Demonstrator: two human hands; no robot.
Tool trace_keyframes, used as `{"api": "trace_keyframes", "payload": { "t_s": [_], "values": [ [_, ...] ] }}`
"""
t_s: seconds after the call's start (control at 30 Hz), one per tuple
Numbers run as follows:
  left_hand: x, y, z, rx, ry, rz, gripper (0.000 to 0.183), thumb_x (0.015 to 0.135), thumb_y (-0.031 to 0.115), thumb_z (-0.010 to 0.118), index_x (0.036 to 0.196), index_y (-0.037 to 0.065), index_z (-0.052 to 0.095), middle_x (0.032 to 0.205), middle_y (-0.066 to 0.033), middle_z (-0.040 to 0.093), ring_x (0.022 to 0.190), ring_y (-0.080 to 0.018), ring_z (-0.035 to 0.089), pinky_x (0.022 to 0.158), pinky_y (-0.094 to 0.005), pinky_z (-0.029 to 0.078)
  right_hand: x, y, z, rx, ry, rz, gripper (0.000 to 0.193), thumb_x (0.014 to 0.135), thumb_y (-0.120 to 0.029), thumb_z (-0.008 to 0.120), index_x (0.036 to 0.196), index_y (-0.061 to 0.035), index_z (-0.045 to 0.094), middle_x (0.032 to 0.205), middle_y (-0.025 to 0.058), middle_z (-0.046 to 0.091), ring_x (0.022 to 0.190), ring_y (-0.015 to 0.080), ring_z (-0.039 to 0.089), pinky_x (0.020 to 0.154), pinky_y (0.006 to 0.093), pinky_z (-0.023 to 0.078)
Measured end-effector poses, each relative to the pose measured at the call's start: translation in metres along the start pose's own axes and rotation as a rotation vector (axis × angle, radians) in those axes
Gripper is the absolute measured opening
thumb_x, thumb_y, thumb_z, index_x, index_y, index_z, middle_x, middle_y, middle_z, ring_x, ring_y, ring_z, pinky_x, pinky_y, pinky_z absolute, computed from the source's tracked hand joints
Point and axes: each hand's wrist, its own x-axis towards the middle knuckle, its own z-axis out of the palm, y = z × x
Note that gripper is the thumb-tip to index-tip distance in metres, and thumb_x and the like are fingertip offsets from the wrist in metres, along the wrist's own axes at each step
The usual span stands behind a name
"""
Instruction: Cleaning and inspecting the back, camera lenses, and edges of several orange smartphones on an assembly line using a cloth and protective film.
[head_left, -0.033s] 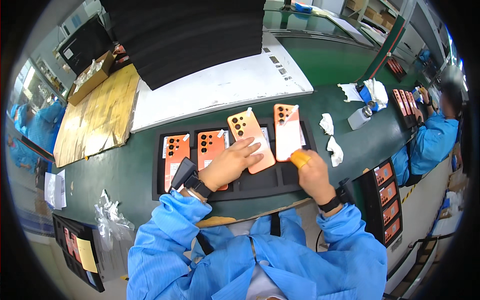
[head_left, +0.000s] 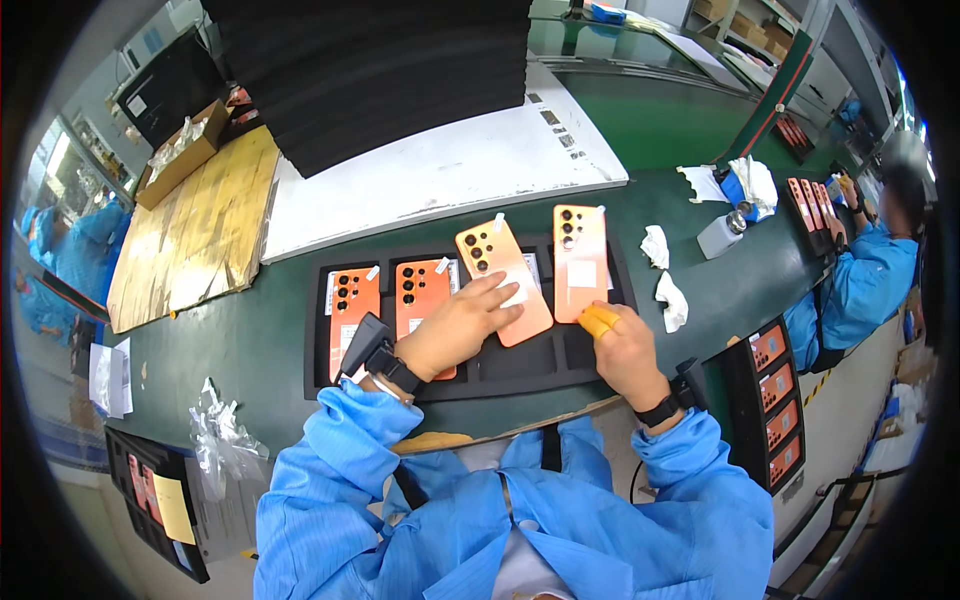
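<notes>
My left hand lies across the back of a peach-orange phone, its fingers stretched out and apart; the thumb is hidden. This phone sits askew over a black foam tray. Yellow finger covers wrap fingertips of my right hand, which pinches the lower end of another peach-orange phone. That phone carries a white label and a small tab by its cameras, and reaches past the tray's far edge. Two more orange phones, one on the far left and one beside it, rest in tray slots.
Crumpled white wipes and a clear pump bottle stand right of the tray. Behind it are a white board and a tall black stack. Clear plastic bags hang at the left edge. A co-worker sits far right.
The phone in my right hand has turned slightly and shifted a little right, so its white label shows plainly and its glare has lessened. My left hand and its phone have hardly moved.
</notes>
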Motion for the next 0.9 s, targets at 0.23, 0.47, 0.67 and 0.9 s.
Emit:
{"api": "trace_keyframes", "payload": {
  "t_s": [0.23, 0.47, 0.67, 0.9],
  "values": [
    [0.003, -0.005, -0.006, -0.005, 0.230, -0.247, 0.051, 0.084, -0.004, 0.059, 0.135, 0.003, 0.058, 0.145, -0.0242, 0.049, 0.138, -0.0440, 0.043, 0.114, -0.0475, 0.039, 0.008, -0.005, 0.000, 0.058, 0.085, 0.258, 0.024, 0.083, -0.005, 0.073, 0.105, 0.0002, 0.067, 0.107, 0.0174, 0.067, 0.099, 0.0405, 0.063, 0.088, 0.0461, 0.052],
    [0.013, -0.016, -0.006, -0.182, 0.179, -0.257, 0.058, 0.090, 0.007, 0.063, 0.146, 0.001, 0.046, 0.147, -0.0275, 0.047, 0.141, -0.0422, 0.040, 0.117, -0.0463, 0.035, 0.009, 0.001, 0.005, 0.011, 0.068, 0.267, 0.023, 0.087, -0.012, 0.070, 0.107, -0.0008, 0.065, 0.106, 0.0183, 0.067, 0.098, 0.0426, 0.061, 0.096, 0.0511, 0.046],
    [0.004, -0.014, 0.014, -0.213, 0.229, -0.175, 0.059, 0.089, 0.006, 0.060, 0.146, -0.001, 0.045, 0.146, -0.0301, 0.045, 0.138, -0.0462, 0.041, 0.116, -0.0488, 0.035, 0.002, -0.006, 0.001, 0.034, 0.107, 0.300, 0.015, 0.087, -0.015, 0.070, 0.100, -0.0062, 0.069, 0.099, 0.0154, 0.070, 0.093, 0.0394, 0.064, 0.086, 0.0480, 0.050],
    [-0.016, 0.021, -0.018, -0.187, 0.203, -0.243, 0.044, 0.087, 0.011, 0.068, 0.130, 0.003, 0.061, 0.139, -0.0231, 0.052, 0.124, -0.0423, 0.052, 0.105, -0.0460, 0.044, 0.003, -0.014, -0.005, 0.077, 0.133, 0.354, 0.015, 0.086, -0.017, 0.067, 0.094, -0.0050, 0.072, 0.089, 0.0147, 0.071, 0.085, 0.0360, 0.065, 0.089, 0.0466, 0.050]
  ]
}}
